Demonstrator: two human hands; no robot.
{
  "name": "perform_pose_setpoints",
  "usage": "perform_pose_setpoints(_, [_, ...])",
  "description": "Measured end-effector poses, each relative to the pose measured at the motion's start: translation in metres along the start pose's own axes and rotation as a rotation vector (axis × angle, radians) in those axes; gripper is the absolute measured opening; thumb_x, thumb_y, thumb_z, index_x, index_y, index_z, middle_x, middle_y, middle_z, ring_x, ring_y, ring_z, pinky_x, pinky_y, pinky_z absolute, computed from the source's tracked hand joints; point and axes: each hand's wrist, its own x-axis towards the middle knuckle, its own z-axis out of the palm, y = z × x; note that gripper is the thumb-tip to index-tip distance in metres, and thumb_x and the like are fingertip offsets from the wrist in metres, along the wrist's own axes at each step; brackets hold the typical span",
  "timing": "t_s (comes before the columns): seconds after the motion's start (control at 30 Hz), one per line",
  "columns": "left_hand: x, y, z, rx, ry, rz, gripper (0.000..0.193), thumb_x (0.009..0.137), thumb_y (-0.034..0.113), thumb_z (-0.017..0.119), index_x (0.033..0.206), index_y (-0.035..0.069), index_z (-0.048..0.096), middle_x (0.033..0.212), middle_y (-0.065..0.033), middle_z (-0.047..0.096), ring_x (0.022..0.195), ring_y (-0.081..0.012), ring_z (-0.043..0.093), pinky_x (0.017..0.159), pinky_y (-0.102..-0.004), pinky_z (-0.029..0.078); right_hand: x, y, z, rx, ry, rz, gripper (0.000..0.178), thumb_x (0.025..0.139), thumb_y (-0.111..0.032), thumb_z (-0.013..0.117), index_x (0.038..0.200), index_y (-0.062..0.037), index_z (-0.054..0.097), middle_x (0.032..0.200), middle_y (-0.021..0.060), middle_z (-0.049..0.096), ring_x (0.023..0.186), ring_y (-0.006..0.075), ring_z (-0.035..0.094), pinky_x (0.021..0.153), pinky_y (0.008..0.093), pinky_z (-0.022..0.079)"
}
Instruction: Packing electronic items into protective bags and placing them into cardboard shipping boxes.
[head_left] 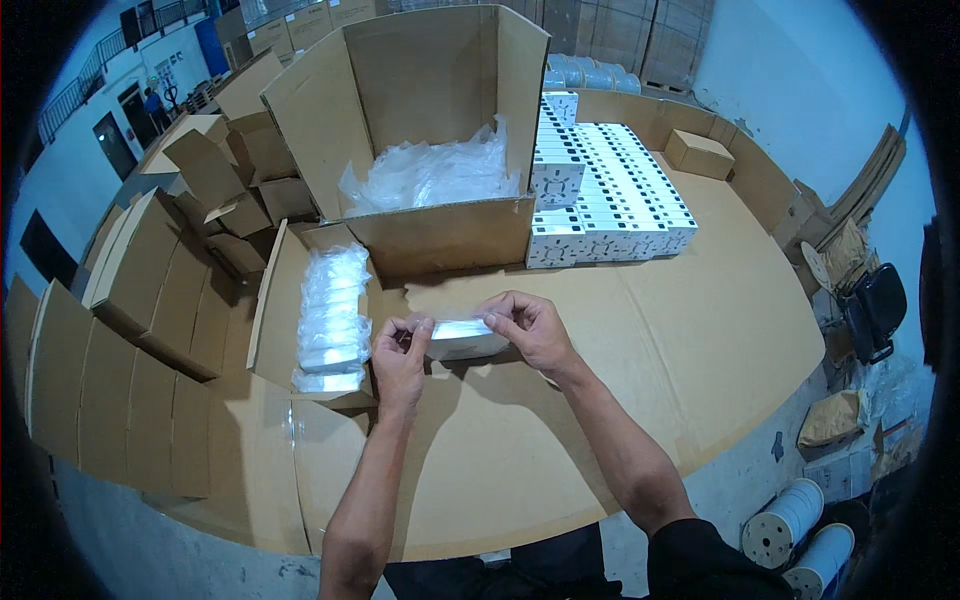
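Note:
Over the cardboard-covered table, a small white box [468,348] sits between my hands, with clear plastic wrap along its top edge. My left hand [401,362] pinches its left end between thumb and fingers. At the right end, my right hand [532,330] is closed on the plastic the same way. Just left of my left hand stands an open carton [270,315] holding a row of plastic-wrapped packs [333,305]. Beyond my hands, a large open carton [440,235] contains a heap of clear plastic bags [435,172].
Stacked white boxes with black squares [620,195] stand at the back right. A small brown carton [698,155] lies farther right. Brown cartons [125,370] line the left side, with open empty ones [210,165] behind. Cable reels [783,520] stand on the floor at lower right.

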Motion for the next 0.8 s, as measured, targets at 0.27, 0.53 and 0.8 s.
perform_pose_setpoints(0.27, [0.004,-0.005,0.002,-0.006,0.003,0.003,0.022,0.094,0.021,0.075,0.088,0.008,0.058,0.086,-0.0007,0.065,0.081,-0.0056,0.056,0.073,-0.0228,0.045,0.001,0.010,-0.002,0.004,0.070,-0.036,0.011,0.094,-0.009,0.071,0.095,-0.0011,0.063,0.091,0.0029,0.066,0.083,0.0054,0.057,0.073,0.0229,0.049])
perform_pose_setpoints(0.53, [0.004,-0.005,0.001,-0.043,0.014,-0.002,0.021,0.094,0.018,0.074,0.087,0.008,0.057,0.083,0.0017,0.061,0.075,-0.0042,0.053,0.063,-0.0223,0.042,0.003,-0.017,0.004,0.162,0.089,-0.222,0.029,0.090,-0.003,0.072,0.118,-0.0002,0.062,0.122,0.0088,0.063,0.106,0.0131,0.060,0.093,0.0289,0.052])
perform_pose_setpoints(0.8, [0.006,-0.007,-0.002,-0.028,0.009,-0.038,0.014,0.095,0.010,0.072,0.094,0.006,0.059,0.096,-0.0037,0.067,0.089,-0.0087,0.061,0.081,-0.0252,0.049,-0.005,-0.024,0.001,-0.199,-0.114,-0.130,0.018,0.087,-0.002,0.070,0.102,-0.0048,0.078,0.132,0.0100,0.062,0.115,0.0195,0.059,0.102,0.0363,0.047])
